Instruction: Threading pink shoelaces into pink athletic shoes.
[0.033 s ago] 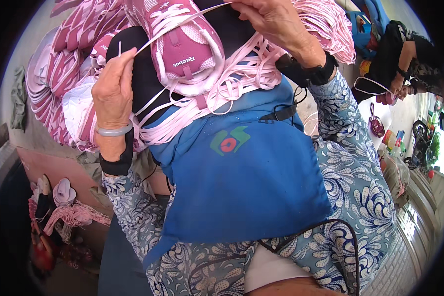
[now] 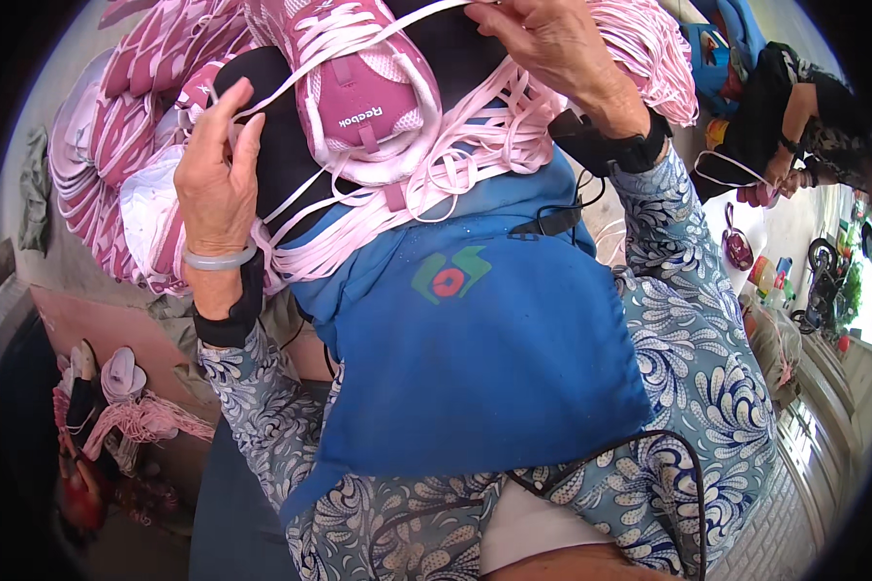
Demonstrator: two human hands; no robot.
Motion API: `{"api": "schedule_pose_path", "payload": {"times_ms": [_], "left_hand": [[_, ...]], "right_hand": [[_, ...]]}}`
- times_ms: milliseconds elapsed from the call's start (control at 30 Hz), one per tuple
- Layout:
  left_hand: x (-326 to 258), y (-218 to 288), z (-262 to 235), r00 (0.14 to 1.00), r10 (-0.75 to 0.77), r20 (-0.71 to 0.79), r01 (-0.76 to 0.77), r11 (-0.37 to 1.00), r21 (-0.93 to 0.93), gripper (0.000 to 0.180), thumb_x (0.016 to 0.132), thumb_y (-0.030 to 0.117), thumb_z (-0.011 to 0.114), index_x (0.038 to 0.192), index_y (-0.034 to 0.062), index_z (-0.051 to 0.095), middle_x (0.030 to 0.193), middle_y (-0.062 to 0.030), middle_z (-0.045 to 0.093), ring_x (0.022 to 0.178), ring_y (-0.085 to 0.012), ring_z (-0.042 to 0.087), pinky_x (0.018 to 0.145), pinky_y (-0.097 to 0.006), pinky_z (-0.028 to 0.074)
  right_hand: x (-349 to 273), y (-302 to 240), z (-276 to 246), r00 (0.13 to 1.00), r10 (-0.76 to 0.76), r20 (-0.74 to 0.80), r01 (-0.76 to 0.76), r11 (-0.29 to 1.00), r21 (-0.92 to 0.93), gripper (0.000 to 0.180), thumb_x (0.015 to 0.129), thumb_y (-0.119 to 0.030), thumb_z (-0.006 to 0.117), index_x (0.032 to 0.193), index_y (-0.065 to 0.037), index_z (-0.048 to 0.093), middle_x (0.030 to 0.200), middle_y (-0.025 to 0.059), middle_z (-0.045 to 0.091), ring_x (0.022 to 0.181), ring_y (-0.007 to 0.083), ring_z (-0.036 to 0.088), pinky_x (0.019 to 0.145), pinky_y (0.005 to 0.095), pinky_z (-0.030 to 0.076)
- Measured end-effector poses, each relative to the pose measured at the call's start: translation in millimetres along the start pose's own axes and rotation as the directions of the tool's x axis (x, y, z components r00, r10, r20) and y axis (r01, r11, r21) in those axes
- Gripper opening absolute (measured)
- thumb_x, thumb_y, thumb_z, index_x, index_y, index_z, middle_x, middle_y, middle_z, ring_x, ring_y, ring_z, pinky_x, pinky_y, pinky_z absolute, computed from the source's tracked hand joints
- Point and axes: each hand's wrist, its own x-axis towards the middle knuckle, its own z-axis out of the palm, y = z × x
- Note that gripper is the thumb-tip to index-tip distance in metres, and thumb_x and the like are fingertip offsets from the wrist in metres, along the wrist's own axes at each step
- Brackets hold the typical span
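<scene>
A pink-and-white sneaker upper (image 2: 378,102) lies at the top middle, heel end toward me, white laces crossing its front. A white shoelace (image 2: 344,60) runs loosely across it between my hands. My right hand (image 2: 567,58) pinches that lace at the top edge, right of the upper. Left of the upper, my left hand (image 2: 215,174) has its thumb and forefinger parted. The lace's other end passes between them, with its tip showing beside the forefinger. A heap of pale pink laces (image 2: 484,145) lies below and right of the upper, over my blue apron (image 2: 475,368).
Several pink-and-white uppers (image 2: 131,136) are stacked at the left. A bundle of pale pink laces (image 2: 649,58) hangs at the upper right. Another person's hands (image 2: 780,169) work at the far right. More laces (image 2: 145,426) lie at the lower left, near another person.
My left thumb and forefinger have parted from their pinch on the lace, which has gone slacker. My right hand has shifted slightly right, still pinching it.
</scene>
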Motion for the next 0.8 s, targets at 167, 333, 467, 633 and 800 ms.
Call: {"api": "schedule_pose_path", "payload": {"times_ms": [167, 333, 467, 633, 800], "left_hand": [[-19, 12, -12, 0.955, -0.253, -0.153, 0.153, 0.867, -0.475, 0.032, 0.095, 0.011, 0.05, 0.123, -0.0034, 0.045, 0.101, -0.0154, 0.066, 0.057, -0.0047, 0.053, 0.054, -0.016, 0.044], [-29, 47, -5, 0.908, -0.42, 0.008, 0.331, 0.704, -0.628, 0.038, 0.096, 0.011, 0.046, 0.126, -0.004, 0.028, 0.1, -0.0155, 0.066, 0.041, -0.0029, 0.044, 0.039, -0.014, 0.036], [-31, 53, 1, 0.893, -0.448, 0.041, 0.405, 0.76, -0.508, 0.026, 0.097, 0.016, 0.046, 0.113, -0.0042, 0.047, 0.091, -0.0105, 0.068, 0.041, -0.0012, 0.041, 0.036, -0.015, 0.033], [-30, 42, 8, 0.904, -0.406, 0.134, 0.424, 0.808, -0.41, 0.027, 0.098, 0.023, 0.046, 0.096, 0.0016, 0.064, 0.074, -0.0034, 0.064, 0.052, -0.0024, 0.044, 0.048, -0.018, 0.035], [-23, 34, 18, 0.952, -0.297, 0.081, 0.307, 0.923, -0.232, 0.03, 0.098, 0.025, 0.045, 0.097, 0.0001, 0.063, 0.071, -0.0061, 0.061, 0.061, -0.011, 0.053, 0.057, -0.027, 0.041]], "right_hand": [[-37, -20, -5, 0.952, -0.239, 0.194, 0.191, 0.953, 0.237, 0.019, 0.079, -0.009, 0.064, 0.098, -0.008, 0.065, 0.091, 0.0063, 0.062, 0.065, 0.02, 0.062, 0.058, 0.0295, 0.051], [-56, -36, 31, 0.772, -0.449, 0.451, 0.434, 0.89, 0.143, 0.02, 0.078, -0.013, 0.055, 0.093, -0.002, 0.06, 0.105, 0.0064, 0.055, 0.073, 0.0232, 0.063, 0.057, 0.0334, 0.052], [-58, -35, 35, 0.7, -0.422, 0.576, 0.486, 0.872, 0.049, 0.021, 0.077, -0.012, 0.056, 0.094, 0.0, 0.059, 0.107, 0.0088, 0.055, 0.076, 0.0229, 0.063, 0.062, 0.0342, 0.053], [-42, -33, 16, 0.779, -0.31, 0.545, 0.273, 0.95, 0.149, 0.01, 0.079, -0.01, 0.058, 0.084, -0.001, 0.059, 0.088, 0.0108, 0.055, 0.07, 0.0267, 0.062, 0.059, 0.0355, 0.052], [-29, -12, 6, 0.971, 0.092, 0.22, -0.133, 0.975, 0.177, 0.017, 0.088, -0.017, 0.06, 0.099, -0.004, 0.064, 0.076, 0.0118, 0.065, 0.065, 0.0249, 0.064, 0.059, 0.0324, 0.052]]}}
